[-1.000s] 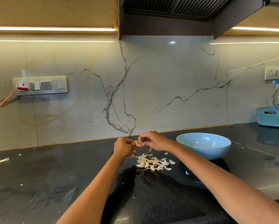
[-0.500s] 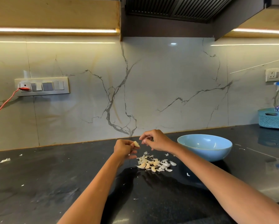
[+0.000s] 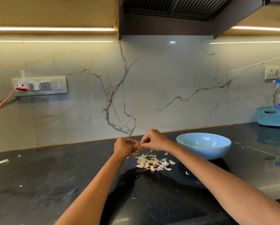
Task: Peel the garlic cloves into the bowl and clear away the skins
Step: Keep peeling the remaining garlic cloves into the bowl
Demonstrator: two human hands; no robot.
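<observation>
— What's changed?
— My right hand (image 3: pixel 153 140) has come back to the clove (image 3: pixel 137 146); both hands pinch it above the black counter (image 3: pixel 38 176), marble wall behind.
— Which way does it point?
— Too small to tell.
— And the blue bowl (image 3: pixel 204 152)?
— Looks empty. My left hand (image 3: pixel 123 147) grips the clove; the pile (image 3: pixel 153 163) lies below.

Both forearms are bare to the frame edge; the left hand (image 3: pixel 123 147) and right hand (image 3: pixel 153 140) wear nothing.
</observation>
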